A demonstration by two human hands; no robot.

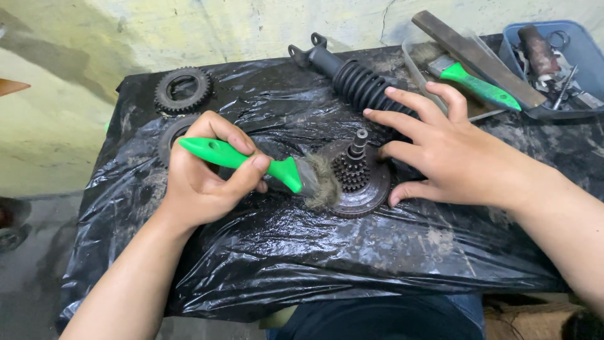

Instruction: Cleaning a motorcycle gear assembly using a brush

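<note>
Glossy, crinkled black plastic sheet (283,252) covers the surface; the brush (277,169) has a smooth green plastic handle and matted grey bristles; at its 3 o'clock, the gear cluster (358,179) is rough, rusty metal.

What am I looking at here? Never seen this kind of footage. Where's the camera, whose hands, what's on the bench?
It is one view from a camera worn on a person's head, looking down at their own bare hands. The left hand holds a green-handled brush, its bristles against a stepped gear cluster. The right hand rests spread beside that gear, fingertips touching it. Everything lies on a black plastic sheet over a table. Behind: a loose gear ring, a black ribbed shock absorber, a second green-handled brush, a flat metal file and a blue bin of tools.
</note>
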